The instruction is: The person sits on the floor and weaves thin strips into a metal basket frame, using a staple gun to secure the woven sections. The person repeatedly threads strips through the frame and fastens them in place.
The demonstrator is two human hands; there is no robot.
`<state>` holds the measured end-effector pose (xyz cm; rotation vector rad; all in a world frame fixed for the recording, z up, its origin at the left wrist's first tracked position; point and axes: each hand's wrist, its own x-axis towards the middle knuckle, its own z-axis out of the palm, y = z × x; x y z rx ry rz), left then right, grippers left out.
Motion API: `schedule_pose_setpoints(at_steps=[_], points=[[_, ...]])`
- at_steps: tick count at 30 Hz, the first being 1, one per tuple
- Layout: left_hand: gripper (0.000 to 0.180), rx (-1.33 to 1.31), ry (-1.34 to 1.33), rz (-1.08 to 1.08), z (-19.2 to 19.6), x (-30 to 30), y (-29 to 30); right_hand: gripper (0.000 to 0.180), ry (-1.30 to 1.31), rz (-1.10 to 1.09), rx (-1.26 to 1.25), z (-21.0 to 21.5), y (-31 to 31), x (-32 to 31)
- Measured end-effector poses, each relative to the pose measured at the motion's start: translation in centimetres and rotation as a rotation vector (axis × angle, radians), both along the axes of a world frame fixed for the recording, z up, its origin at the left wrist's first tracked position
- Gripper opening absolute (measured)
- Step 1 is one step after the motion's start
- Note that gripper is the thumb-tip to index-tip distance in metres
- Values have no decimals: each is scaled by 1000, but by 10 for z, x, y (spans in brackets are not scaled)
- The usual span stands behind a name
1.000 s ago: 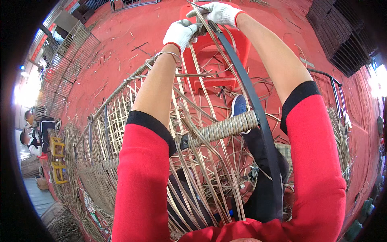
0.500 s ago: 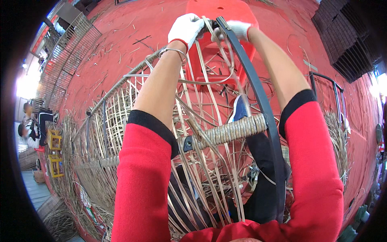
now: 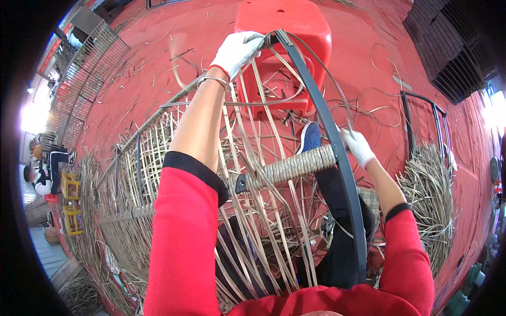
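A dark metal frame with woven rattan strips stands before me, its upper bar and a crossbar wound with strip. My left hand, in a white glove, is closed round the upper bar near its corner with the dark side rail. From that corner a long rattan strip curves over the rail and down to the right. My right hand, also gloved, is closed on this strip, outside the rail near the crossbar's end. Several loose pale strips run lengthwise inside the frame.
A red plastic stool stands beyond the frame's corner. To the right lie a heap of strips and another dark frame. Dark woven panels are stacked at the far right. Scraps litter the red floor, and a person is at the far left.
My right hand has moved from the corner beside my left hand down and to the right, drawing the strip out over the rail. My left hand stays at the corner.
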<state>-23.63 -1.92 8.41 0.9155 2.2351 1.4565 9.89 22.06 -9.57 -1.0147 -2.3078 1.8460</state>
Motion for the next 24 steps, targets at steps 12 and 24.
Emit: schedule_pose_setpoints(at_steps=[12, 24], points=[[39, -217, 525, 86, -11, 26, 10, 31, -31, -202, -22, -28, -28, 231], [50, -167, 618, 98, -37, 15, 10, 34, 49, 101, 594, 69, -100, 280]])
